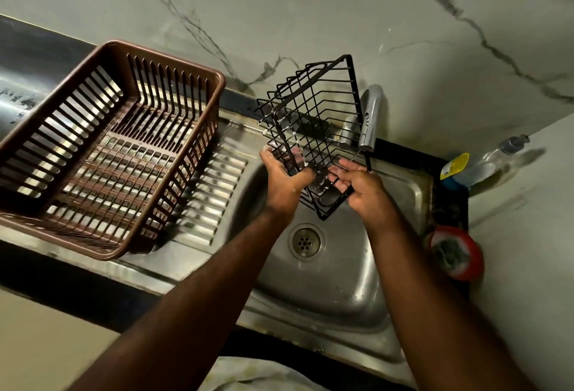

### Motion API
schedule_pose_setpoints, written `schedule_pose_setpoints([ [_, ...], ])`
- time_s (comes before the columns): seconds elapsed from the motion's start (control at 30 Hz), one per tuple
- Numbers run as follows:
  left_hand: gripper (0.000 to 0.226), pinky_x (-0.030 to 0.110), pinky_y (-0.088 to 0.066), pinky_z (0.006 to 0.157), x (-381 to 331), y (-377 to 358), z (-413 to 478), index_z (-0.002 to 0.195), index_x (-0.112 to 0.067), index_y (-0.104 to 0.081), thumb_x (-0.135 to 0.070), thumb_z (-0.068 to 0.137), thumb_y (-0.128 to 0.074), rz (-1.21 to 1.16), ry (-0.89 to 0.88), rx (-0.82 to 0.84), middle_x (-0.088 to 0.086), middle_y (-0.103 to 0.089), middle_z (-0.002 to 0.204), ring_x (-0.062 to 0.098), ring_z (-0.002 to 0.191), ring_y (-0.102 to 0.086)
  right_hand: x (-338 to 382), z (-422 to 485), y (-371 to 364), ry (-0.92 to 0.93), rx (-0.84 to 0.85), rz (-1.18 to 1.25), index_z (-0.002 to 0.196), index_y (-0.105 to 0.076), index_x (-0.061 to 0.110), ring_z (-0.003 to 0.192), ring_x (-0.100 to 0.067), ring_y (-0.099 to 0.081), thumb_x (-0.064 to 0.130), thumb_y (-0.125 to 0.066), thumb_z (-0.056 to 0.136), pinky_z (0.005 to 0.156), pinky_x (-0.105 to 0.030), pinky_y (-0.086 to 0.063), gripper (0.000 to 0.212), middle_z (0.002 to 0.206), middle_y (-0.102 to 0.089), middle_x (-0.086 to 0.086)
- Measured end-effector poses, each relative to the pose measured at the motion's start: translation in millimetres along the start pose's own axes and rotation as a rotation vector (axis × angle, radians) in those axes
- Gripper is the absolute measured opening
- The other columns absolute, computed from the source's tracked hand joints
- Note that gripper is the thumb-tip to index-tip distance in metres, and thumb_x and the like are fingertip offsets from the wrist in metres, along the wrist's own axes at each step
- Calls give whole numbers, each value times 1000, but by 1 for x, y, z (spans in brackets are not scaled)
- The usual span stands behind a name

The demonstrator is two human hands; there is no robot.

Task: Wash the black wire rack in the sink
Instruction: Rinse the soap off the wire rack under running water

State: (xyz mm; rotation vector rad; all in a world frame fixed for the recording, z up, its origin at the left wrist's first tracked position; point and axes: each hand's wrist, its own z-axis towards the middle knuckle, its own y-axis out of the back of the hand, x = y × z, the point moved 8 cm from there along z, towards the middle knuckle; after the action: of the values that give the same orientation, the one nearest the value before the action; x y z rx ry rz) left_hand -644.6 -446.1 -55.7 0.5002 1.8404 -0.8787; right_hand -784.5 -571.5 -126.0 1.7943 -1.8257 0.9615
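The black wire rack (313,117) is held in the air above the sink (338,285), tilted, with its lowest corner pointing down towards the drain (306,241). Its far upper corner stands against the marbled wall (310,2), and its right edge lies just beside the tap (369,117). White suds cling to some wires on its left side.

The left hand (285,176) grips the lower left edge of the rack. Its fingers (296,154) are curled behind the wires and its thumb lies on the near side. The right hand (362,187) grips the lower right edge. Its fingers (349,167) reach across the wires, close together, and clamp the frame against the palm.

A brown slatted basket (174,58) stands on the draining board to the left. To the right, on the desk (528,235), a soap bottle (478,164) lies on its side at the far end. A red tub (455,252) with a scrubber in it sits nearer.
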Motion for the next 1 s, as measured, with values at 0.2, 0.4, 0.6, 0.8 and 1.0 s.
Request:
schedule_pose_setpoints([
  [0.2, 57, 33, -50, 85, 13, -7, 3, 115, -22, -33, 3, 72, -63, -60, 2, 43, 9, -50, 104, 17, 95, -52, 6, 2, 15, 116, -246, -22, 83, -59, 4, 72, -25, -72, -22, -70, 75, 66, -36, -62, 29, 80, -69, -17],
  [0.4, 57, 41, -48, 90, 16, -5, 9, 117, -18, -34, 3, 71, -60, -126, 31, 46, 12, -49, 110, 26, 101, -49, -9, 0, 1, -105, 108, 199, 93, -62, 0, 87, -30, -65, 2, -50, 84, 97, -42, -53, 15, 92, -65, -19],
  [0.6, 61, 46, -45, 104, 40, -3, 11, 124, -34, -32, -8, 80, -67, -142, 198, 19, 13, -45, 137, 35, 133, -46, -13, -8, 2, -156, 350, 317, 112, -60, 3, 126, -43, -56, 34, -53, 87, 110, -55, -37, 41, 130, -59, -28],
  [0.8, 117, 71, -29, 113, 44, -12, 13, 154, -31, -3, -34, 65, -79, -130, 336, 67, 26, -27, 159, 44, 144, -34, -7, -8, 5, -111, 416, 423, 119, -57, 9, 121, -35, -60, 49, -60, 88, 112, -47, -37, 51, 123, -63, -16],
  [1.0, 91, 43, -51, 73, 38, -14, 17, 140, -9, -35, -27, 60, -75, -251, 345, 29, 20, -56, 119, 30, 98, -56, -1, -11, 9, -28, 411, 430, 113, -64, 11, 110, -31, -63, 53, -68, 78, 110, -42, -38, 54, 113, -65, -12],
])
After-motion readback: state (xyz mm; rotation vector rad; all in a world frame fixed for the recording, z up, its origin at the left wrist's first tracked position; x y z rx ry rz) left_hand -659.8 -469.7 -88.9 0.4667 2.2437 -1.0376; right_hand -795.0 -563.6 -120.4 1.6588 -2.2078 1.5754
